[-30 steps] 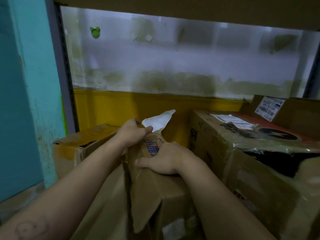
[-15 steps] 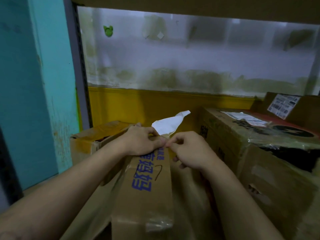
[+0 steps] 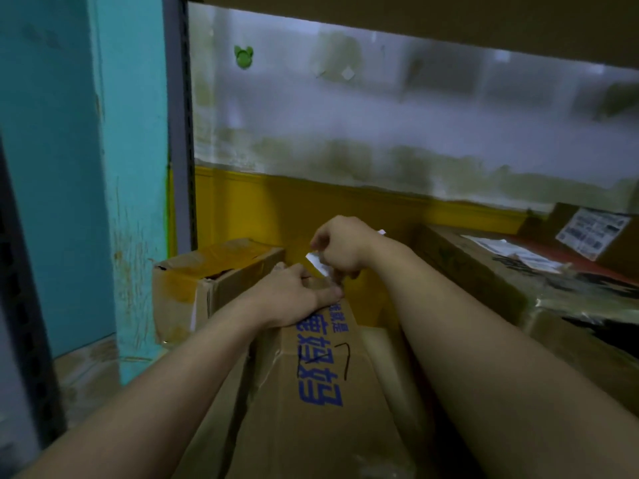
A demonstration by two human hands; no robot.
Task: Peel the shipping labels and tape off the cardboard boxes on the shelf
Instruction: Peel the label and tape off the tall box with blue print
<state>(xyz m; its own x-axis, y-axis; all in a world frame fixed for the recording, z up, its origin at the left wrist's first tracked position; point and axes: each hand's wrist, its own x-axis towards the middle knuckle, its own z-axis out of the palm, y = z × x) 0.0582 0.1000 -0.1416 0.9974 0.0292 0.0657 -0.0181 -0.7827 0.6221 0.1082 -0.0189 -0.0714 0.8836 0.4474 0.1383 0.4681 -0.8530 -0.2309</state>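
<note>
The right hand (image 3: 340,247) has risen since half a second ago. Then it sat level with the left hand (image 3: 297,295), their fingertips meeting at the foot of the label. Now it is above and just behind the left, its fingers curled and pinching the white label (image 3: 316,262). A second ago it lay flat on the cardboard. The label stood up then as a white peak over both hands. Now most of it is hidden behind the right hand, leaving a short strip under the fingers and a small tip beside the wrist. Whether its lower end is still stuck down cannot be told.

The left hand has stayed at the far end of the blue-printed box (image 3: 321,375), with fingers bent over that edge and the thumb lying along the top, holding it down. The hands are close together, one above the other, and I cannot tell whether they touch.

The blue-printed box is still on the shelf, toward its left end. It stands between the yellow-taped box (image 3: 214,271) by the grey shelf upright (image 3: 176,133) and the large box (image 3: 484,281) to the right. That large box carries a creased paper label (image 3: 511,250) on its top. Behind it, at the right edge of the shelf, a barcode label (image 3: 593,233) faces forward.
</note>
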